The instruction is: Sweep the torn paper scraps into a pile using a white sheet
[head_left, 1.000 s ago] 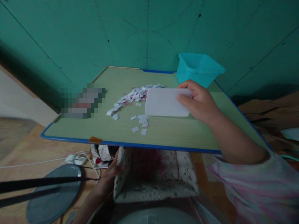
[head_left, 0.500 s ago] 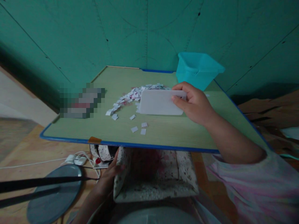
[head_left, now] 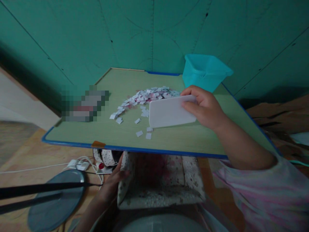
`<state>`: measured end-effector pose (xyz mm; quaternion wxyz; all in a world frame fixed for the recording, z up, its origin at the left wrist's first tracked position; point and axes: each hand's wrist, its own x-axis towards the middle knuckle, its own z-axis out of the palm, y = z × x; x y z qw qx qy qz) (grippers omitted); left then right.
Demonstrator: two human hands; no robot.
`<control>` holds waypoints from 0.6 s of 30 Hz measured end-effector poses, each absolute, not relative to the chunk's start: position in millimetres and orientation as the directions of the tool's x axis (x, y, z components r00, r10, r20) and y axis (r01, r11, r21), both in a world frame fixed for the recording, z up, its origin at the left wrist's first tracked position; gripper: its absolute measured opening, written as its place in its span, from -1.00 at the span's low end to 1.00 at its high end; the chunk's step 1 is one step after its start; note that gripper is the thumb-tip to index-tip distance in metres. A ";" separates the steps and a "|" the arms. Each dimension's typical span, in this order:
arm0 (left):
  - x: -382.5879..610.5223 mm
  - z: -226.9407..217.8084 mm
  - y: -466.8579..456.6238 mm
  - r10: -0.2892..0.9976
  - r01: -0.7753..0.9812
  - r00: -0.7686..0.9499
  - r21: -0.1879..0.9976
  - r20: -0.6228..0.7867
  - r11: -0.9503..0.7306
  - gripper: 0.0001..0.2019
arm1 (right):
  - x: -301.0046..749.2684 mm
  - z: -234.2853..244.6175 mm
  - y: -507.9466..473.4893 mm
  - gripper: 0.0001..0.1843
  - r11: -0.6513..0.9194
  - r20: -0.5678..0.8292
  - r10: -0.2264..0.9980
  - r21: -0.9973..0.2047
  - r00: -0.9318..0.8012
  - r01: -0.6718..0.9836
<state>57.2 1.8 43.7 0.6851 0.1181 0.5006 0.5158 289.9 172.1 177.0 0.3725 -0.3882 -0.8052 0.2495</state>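
My right hand (head_left: pixel 204 108) is closed on one end of a white flat rectangular board (head_left: pixel 170 112), thumb on its near face. The board is tilted over the green tabletop (head_left: pixel 193 138), just on the near side of a curved heap of small white paper pieces (head_left: pixel 145 96). A few loose paper squares (head_left: pixel 139 133) lie near its lower left corner. Below the table edge, my left hand (head_left: pixel 113 183) grips the left side of an open speckled box (head_left: pixel 160 201) with dark and reddish stains inside. Some of its fingers are hidden.
A turquoise bin (head_left: pixel 204 72) stands at the back right against the green wall (head_left: pixel 135 29). A pixelated object (head_left: pixel 85 106) lies at the left of the table. On the floor are a grey round stool (head_left: pixel 58 199), white cables (head_left: pixel 87 161) and, at right, brown cardboard (head_left: pixel 282 111).
My right hand has brought the white board slightly nearer to me and to the right, tilting it. More of the paper heap shows behind it. My left hand and the box stay put.
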 end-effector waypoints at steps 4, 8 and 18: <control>59.3 46.0 4.4 0.820 -0.597 -0.032 0.669 -0.572 0.443 -0.04 | 291.6 177.3 171.4 -0.93 0.560 0.378 0.812 -0.719 -0.445 0.411; 62.1 51.1 7.2 0.834 -0.640 -0.015 0.646 -0.551 0.415 -0.02 | 294.2 177.0 173.6 -0.92 0.567 0.410 0.809 -0.733 -0.421 0.375; 60.5 47.8 3.6 0.844 -0.627 -0.039 0.671 -0.535 0.396 -0.22 | 283.3 168.9 170.9 -0.86 0.751 0.542 0.660 -0.468 -0.521 0.465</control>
